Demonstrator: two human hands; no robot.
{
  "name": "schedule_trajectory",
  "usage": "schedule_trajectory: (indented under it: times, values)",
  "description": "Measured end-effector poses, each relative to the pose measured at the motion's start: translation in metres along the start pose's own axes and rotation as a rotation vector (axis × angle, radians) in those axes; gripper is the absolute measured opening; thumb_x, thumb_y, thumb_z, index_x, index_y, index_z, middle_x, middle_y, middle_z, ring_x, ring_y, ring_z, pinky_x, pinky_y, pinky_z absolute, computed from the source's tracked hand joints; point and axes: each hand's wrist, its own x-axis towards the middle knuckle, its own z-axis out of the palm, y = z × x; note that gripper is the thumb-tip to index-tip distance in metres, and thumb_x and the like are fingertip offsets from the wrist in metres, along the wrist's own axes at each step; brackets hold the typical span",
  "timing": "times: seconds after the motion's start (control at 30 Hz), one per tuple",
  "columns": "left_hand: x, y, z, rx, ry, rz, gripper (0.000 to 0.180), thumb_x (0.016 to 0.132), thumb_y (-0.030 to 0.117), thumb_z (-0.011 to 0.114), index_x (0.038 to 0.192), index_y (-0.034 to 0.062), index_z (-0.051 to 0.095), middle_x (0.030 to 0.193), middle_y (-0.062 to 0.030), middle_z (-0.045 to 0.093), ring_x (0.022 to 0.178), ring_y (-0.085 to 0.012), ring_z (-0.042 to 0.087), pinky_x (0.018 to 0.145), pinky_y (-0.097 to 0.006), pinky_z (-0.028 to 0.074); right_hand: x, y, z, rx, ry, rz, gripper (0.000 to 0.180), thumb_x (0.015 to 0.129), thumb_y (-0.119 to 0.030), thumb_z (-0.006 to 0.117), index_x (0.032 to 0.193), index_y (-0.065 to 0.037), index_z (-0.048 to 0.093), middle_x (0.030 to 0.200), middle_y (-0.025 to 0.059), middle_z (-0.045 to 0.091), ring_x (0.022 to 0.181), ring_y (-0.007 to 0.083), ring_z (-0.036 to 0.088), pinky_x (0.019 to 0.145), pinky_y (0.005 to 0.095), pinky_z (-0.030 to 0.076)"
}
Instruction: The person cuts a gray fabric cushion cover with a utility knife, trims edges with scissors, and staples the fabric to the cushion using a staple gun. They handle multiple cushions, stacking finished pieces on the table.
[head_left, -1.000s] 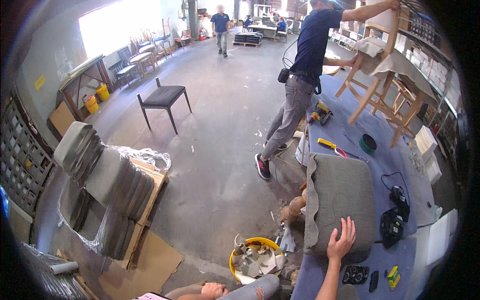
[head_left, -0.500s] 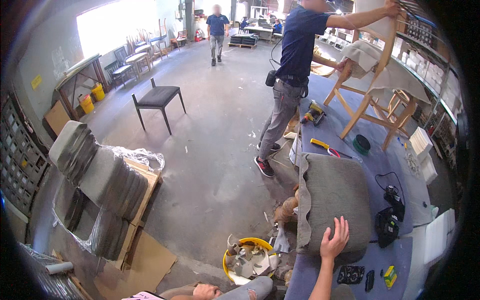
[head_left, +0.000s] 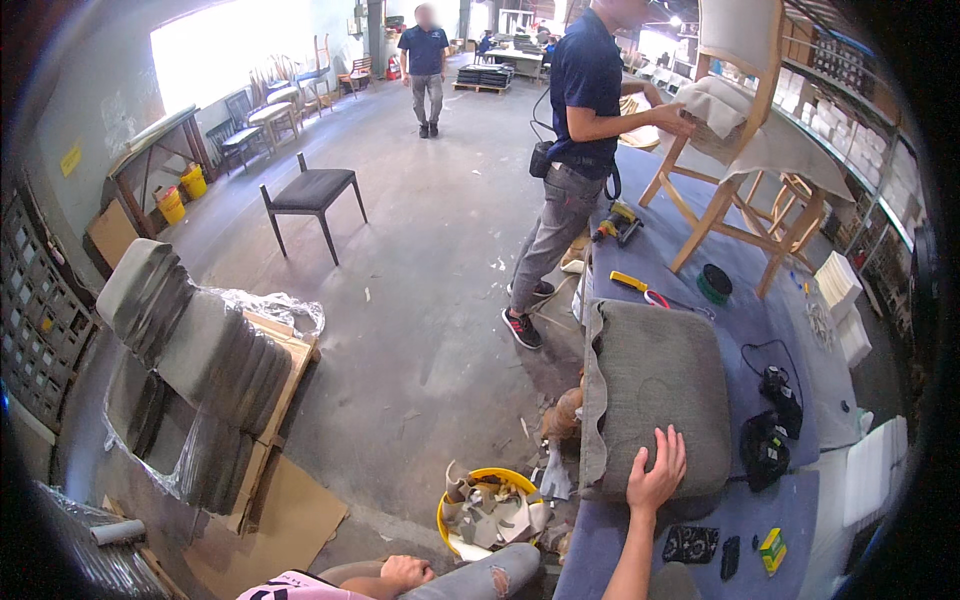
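A grey upholstered seat cushion lies on the blue-covered worktable. Across its near side rests my right hand, fingers spread on the fabric. My left hand lies on my leg with the fingers curled in, and nothing shows in it. Beyond the cushion are a yellow-handled tool, a red-and-white handled tool and a dark green round brush-like object. A black corded power tool, a small yellow-green box and a black patterned pad lie nearer me.
A co-worker stands at the table by a wooden chair with beige fabric. Another person is farther back. A yellow bucket of scraps stands below the cushion. Stacked grey cushions are on a pallet at left; a dark stool stands mid-floor.
The co-worker has lowered the raised arm from the chair's top to its fabric-covered seat. The distant person has come slightly nearer. My right hand stays on the cushion; the view has shifted a little.
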Motion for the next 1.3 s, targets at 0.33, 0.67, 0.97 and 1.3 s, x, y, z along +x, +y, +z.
schedule_trajectory:
  times: [0.33, 0.67, 0.97, 1.3]
  values:
    - [-0.003, -0.002, 0.012, 0.001, 0.038, 0.017, 0.05, 0.101, 0.055, 0.052, 0.116, 0.0197, 0.083, 0.107, -0.0164, 0.083, 0.103, -0.0376, 0.08, 0.088, -0.055, 0.063, 0.002, 0.001, 0.0, -0.022, 0.025, 0.008, 0.048, 0.097, -0.026, 0.065, 0.141, -0.007, 0.069, 0.16, 0.0166, 0.06, 0.153, 0.0418, 0.048, 0.127, 0.0579, 0.034]
    - [-0.015, 0.003, -0.002, 0.044, -0.016, -0.024, 0.053, 0.103, 0.057, 0.048, 0.12, 0.0211, 0.082, 0.115, -0.0147, 0.082, 0.11, -0.0351, 0.079, 0.09, -0.052, 0.063, 0.004, 0.0, 0.0, 0.038, 0.01, 0.019, 0.049, 0.096, -0.025, 0.069, 0.142, -0.009, 0.069, 0.162, 0.0146, 0.058, 0.154, 0.0394, 0.047, 0.127, 0.057, 0.033]
    - [-0.007, 0.002, 0.003, 0.033, -0.007, -0.021, 0.048, 0.1, 0.055, 0.051, 0.126, 0.0282, 0.082, 0.111, -0.0156, 0.083, 0.103, -0.0394, 0.079, 0.088, -0.054, 0.063, 0.004, 0.002, -0.002, 0.035, 0.021, 0.023, 0.048, 0.096, -0.024, 0.07, 0.141, -0.009, 0.069, 0.161, 0.0147, 0.059, 0.153, 0.0394, 0.047, 0.127, 0.057, 0.033]
    - [-0.007, 0.009, -0.004, 0.017, -0.049, -0.037, 0.055, 0.102, 0.06, 0.049, 0.116, 0.0192, 0.083, 0.114, -0.014, 0.083, 0.108, -0.0381, 0.079, 0.091, -0.053, 0.062, 0.004, 0.006, -0.004, 0.033, -0.002, 0.029, 0.049, 0.095, -0.026, 0.069, 0.141, -0.008, 0.069, 0.161, 0.0159, 0.059, 0.153, 0.0403, 0.047, 0.127, 0.0578, 0.033]
